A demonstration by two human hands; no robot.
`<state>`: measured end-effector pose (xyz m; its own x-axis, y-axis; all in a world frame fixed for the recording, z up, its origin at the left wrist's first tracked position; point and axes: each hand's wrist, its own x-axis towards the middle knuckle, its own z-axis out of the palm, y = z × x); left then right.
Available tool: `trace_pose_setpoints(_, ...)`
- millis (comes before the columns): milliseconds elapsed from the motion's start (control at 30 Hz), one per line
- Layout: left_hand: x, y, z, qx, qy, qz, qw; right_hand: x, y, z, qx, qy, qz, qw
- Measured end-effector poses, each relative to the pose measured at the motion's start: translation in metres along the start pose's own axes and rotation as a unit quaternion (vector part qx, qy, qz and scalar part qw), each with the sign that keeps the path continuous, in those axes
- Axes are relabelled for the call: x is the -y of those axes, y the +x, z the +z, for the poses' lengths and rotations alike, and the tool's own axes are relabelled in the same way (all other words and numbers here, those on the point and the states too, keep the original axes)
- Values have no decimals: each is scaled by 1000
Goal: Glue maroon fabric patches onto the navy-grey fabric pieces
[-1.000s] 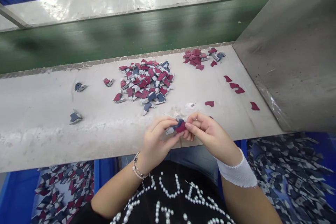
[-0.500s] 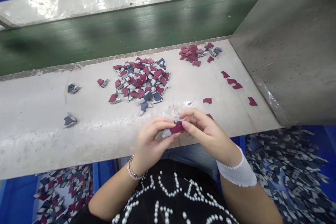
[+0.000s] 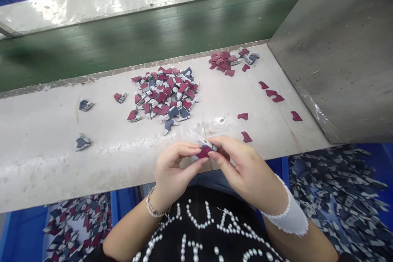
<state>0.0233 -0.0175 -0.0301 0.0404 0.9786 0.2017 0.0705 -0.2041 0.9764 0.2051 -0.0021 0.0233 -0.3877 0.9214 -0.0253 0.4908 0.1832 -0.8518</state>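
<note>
Nearest me, I see the left hand (image 3: pixel 173 168) and right hand (image 3: pixel 242 168) each pinching the same small piece (image 3: pixel 204 150) between thumb and forefinger. They hold it over the near edge of the table (image 3: pixel 46 163), on my side of the big pile (image 3: pixel 167 94). Since a second ago its blue face has turned out of sight, so the handling goes on. It shows dark red with a pale grey tab on top. Beyond the pile runs the green belt (image 3: pixel 138 37).

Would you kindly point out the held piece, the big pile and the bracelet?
held piece (image 3: pixel 204 151), head view, its red face.
big pile (image 3: pixel 166 93), head view, its middle.
bracelet (image 3: pixel 150 208), head view, its beads.
</note>
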Motion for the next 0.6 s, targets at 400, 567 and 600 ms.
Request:
trace_pose_setpoints(400,-20,13,-13,173,18,-132,976,2,-1,-14,136,-66,-80,985)
trace_pose_setpoints(567,-18,7,-10,171,73,-131,974,3,1,-7,123,-107,-63,985)
trace_pose_setpoints(600,-19,6,-9,178,78,-136,971,3,0,-5,124,-109,-67,984)
